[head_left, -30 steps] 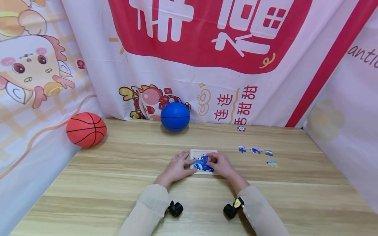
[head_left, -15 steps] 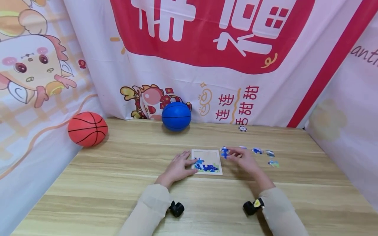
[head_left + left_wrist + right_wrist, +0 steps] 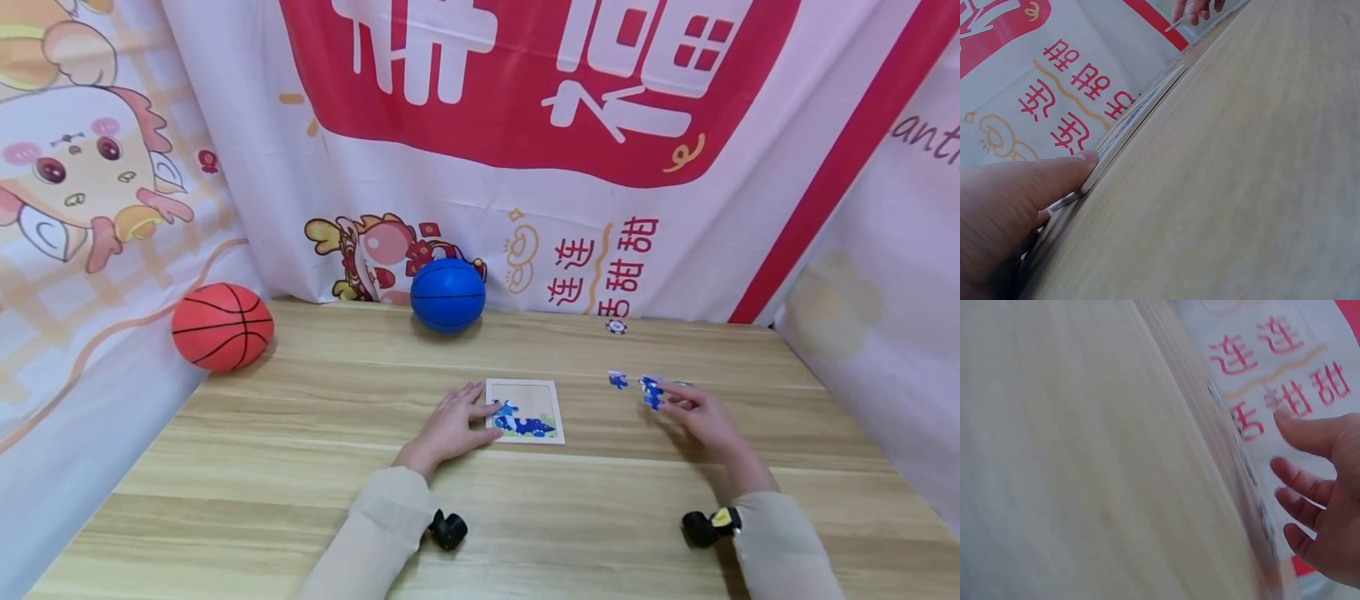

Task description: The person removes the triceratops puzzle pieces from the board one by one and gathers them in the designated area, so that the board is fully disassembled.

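Observation:
A small square jigsaw tray (image 3: 558, 410) lies mid-table, with joined blue and green pieces (image 3: 528, 427) along its near side. My left hand (image 3: 447, 425) rests at the tray's left edge; its thumb (image 3: 1072, 170) presses on the rim in the left wrist view, its fingers laid out on the table. Off to the right, my right hand (image 3: 701, 419) pinches a blue jigsaw piece (image 3: 652, 397) by its edge, above the table. One loose blue piece (image 3: 617, 380) lies left of it. Behind the right fingers another piece (image 3: 683, 384) barely shows; others may be hidden there.
A blue ball (image 3: 447, 296) stands at the table's back, against the printed curtain (image 3: 360, 183). A red ball (image 3: 222, 327) sits at the far left edge. A small round chip-like disc (image 3: 617, 327) lies near the back edge.
My right hand has lifted a blue jigsaw piece out of the tray and carried it right, over the loose pieces. The left hand has stayed at the tray's edge.

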`<state>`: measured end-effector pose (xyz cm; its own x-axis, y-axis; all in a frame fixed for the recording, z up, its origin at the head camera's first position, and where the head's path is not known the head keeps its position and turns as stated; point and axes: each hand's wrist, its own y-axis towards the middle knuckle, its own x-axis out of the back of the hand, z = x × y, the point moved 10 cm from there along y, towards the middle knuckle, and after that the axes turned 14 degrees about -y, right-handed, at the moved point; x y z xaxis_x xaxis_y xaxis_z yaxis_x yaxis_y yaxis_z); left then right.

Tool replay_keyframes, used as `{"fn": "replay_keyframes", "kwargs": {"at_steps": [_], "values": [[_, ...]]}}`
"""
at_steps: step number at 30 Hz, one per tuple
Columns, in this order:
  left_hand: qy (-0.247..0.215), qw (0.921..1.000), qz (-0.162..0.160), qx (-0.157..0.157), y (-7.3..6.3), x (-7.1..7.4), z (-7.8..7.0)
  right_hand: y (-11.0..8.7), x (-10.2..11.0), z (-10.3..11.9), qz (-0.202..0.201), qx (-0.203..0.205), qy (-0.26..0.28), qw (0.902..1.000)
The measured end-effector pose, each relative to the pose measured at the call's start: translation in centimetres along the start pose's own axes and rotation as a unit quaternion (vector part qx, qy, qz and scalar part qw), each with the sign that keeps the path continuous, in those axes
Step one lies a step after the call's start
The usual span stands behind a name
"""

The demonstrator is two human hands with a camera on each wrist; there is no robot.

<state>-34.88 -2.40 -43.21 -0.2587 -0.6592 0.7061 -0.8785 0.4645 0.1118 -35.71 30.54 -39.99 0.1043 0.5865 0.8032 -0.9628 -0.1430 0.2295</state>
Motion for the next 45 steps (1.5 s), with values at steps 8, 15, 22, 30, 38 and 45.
{"fn": "replay_keyframes", "kwargs": {"at_steps": [8,15,22,30,38,45], "values": [[-0.001,1.0,-0.001,-0.001,-0.1,0.1,0.0,-0.2,-0.2,-2.1,0.003,-0.008,-0.051,0.9987],[0.0,1.0,-0.002,-0.006,-0.2,0.1,-0.2,0.1,-0.5,-2.4,0.006,-0.026,-0.092,0.9954],[-0.002,0.9999,-0.007,-0.014,-0.2,0.3,-0.5,0.2,-0.7,-2.4,0.027,-0.034,-0.11,0.993],[0.002,0.9998,-0.007,-0.016,-0.3,0.2,-0.4,0.3,-0.5,-1.4,0.052,-0.033,-0.088,0.9942],[0.0,0.9998,-0.012,-0.017,-0.3,0.2,-0.2,1.7,-1.2,4.4,0.0,-0.022,-0.001,0.9997],[-0.016,0.9996,-0.02,-0.009,-0.4,0.7,-0.2,2.9,-5.3,9.7,0.035,0.003,0.058,0.9977]]}}
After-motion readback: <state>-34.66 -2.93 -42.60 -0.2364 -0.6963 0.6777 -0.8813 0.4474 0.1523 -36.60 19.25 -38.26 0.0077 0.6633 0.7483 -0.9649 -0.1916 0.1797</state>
